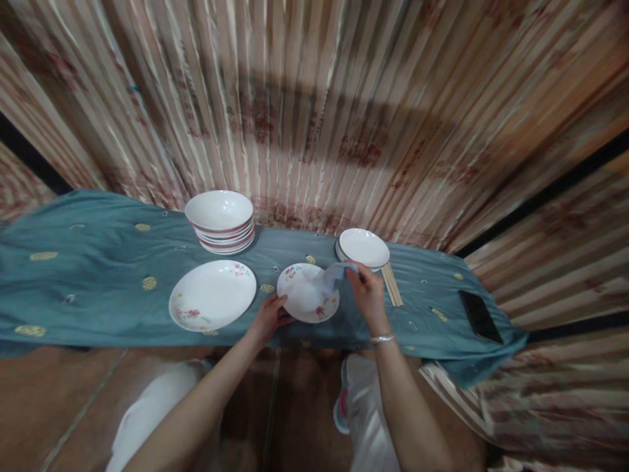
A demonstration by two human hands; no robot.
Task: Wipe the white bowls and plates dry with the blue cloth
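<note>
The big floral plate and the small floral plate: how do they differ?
The big plate is wider than the small plate. The big plate rests on the tablecloth, untouched; the small plate is held by the left hand, a thin pale sheet from the right hand partly over it. Both are white with flowers.

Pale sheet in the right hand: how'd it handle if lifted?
The pale sheet is likely floppy: it drapes from the right hand over the small floral plate. Probably light, since it's pinched at one end. Possibly fragile, as it looks thin and translucent, though blur obscures its material.
</note>
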